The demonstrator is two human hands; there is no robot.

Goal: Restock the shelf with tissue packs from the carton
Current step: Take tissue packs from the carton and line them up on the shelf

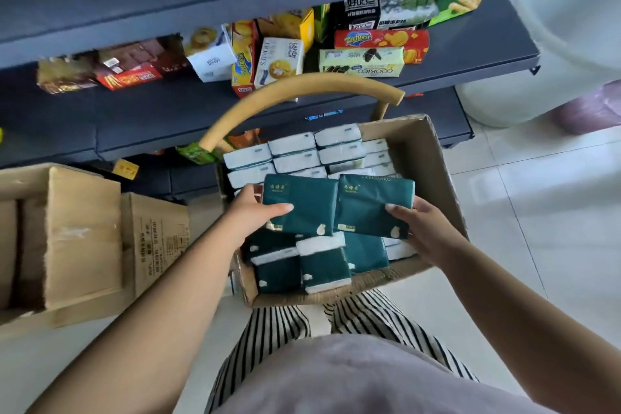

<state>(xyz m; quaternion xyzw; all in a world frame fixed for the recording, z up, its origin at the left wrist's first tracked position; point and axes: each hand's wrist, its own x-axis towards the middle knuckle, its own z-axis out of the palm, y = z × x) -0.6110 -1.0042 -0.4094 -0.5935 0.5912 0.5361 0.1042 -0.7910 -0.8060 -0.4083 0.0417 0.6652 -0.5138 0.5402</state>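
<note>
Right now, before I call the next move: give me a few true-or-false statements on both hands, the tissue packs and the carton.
1. The left hand grips a green tissue pack. True.
2. The right hand is empty. False: it holds a second green pack.
3. The two held packs are side by side above the carton. True.
4. The carton is empty. False: many packs remain inside.
5. The shelf behind holds only tissue packs. False: biscuit boxes sit there.

two green tissue packs (336, 205) above open carton (433, 158).
</note>
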